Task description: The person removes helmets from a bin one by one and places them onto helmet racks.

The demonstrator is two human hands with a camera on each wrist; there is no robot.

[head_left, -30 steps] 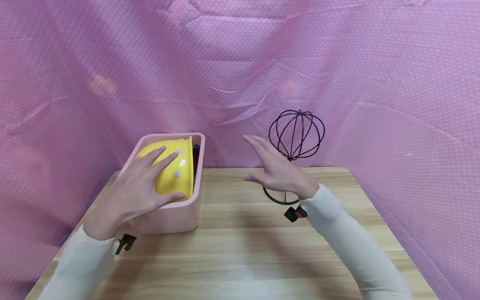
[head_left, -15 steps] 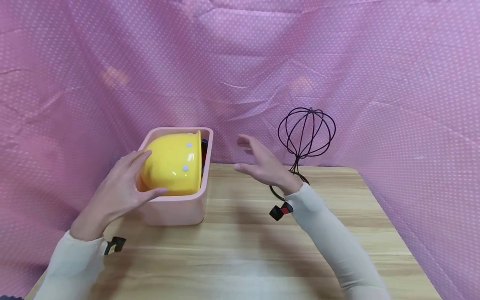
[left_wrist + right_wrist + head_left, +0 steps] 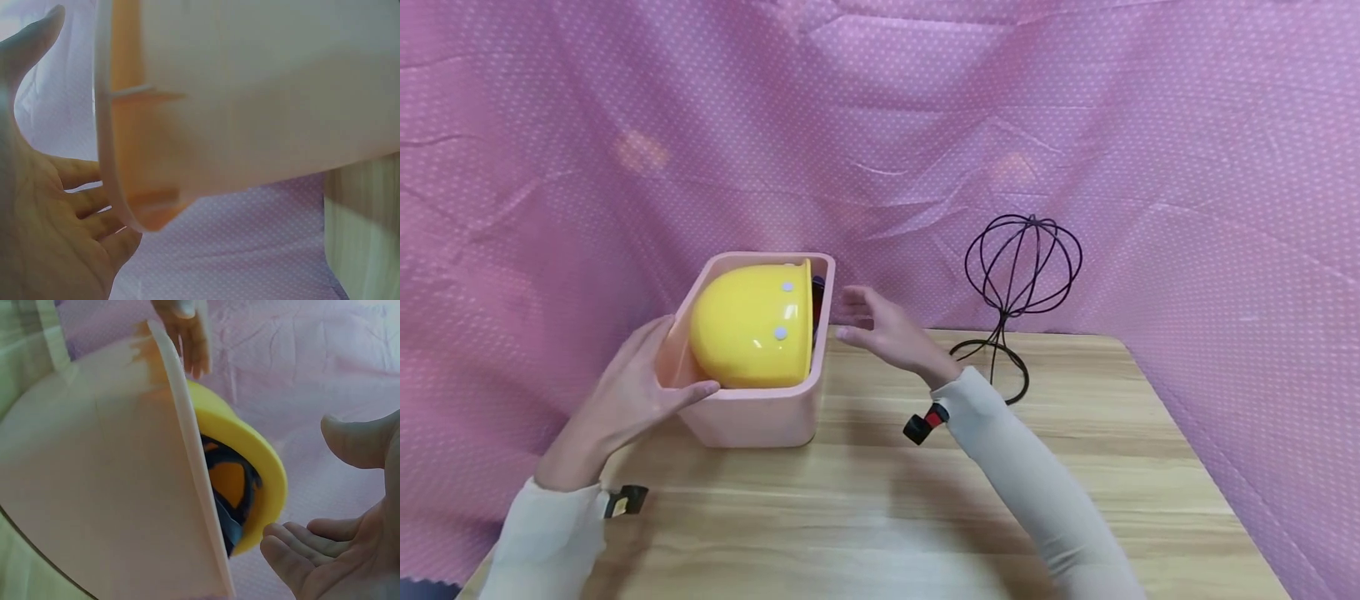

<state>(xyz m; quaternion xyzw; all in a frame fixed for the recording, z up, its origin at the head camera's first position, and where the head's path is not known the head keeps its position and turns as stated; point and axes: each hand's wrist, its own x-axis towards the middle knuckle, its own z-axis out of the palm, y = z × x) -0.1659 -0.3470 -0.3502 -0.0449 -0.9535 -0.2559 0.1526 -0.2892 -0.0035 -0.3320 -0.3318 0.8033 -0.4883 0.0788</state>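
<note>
A yellow hard hat (image 3: 748,325) with pale round studs lies on its side in a pink plastic bin (image 3: 760,421) on the table. In the right wrist view the hard hat (image 3: 265,465) juts above the bin's rim and shows dark straps inside. My left hand (image 3: 628,396) is at the bin's left rim, thumb stretched along the front corner. Its fingertips (image 3: 122,244) overlap the rim in the left wrist view. My right hand (image 3: 887,333) hovers beside the bin's right side, thumb apart from its loosely bent fingers, holding nothing.
A black wire stand (image 3: 1022,275) with a globe-shaped top and ring base stands behind my right wrist. The wooden table (image 3: 865,517) is bounded at the back and sides by a pink dotted cloth (image 3: 887,125).
My left hand has come off the front of the hard hat to the bin's left rim. My right hand has moved left, away from the wire stand, towards the bin.
</note>
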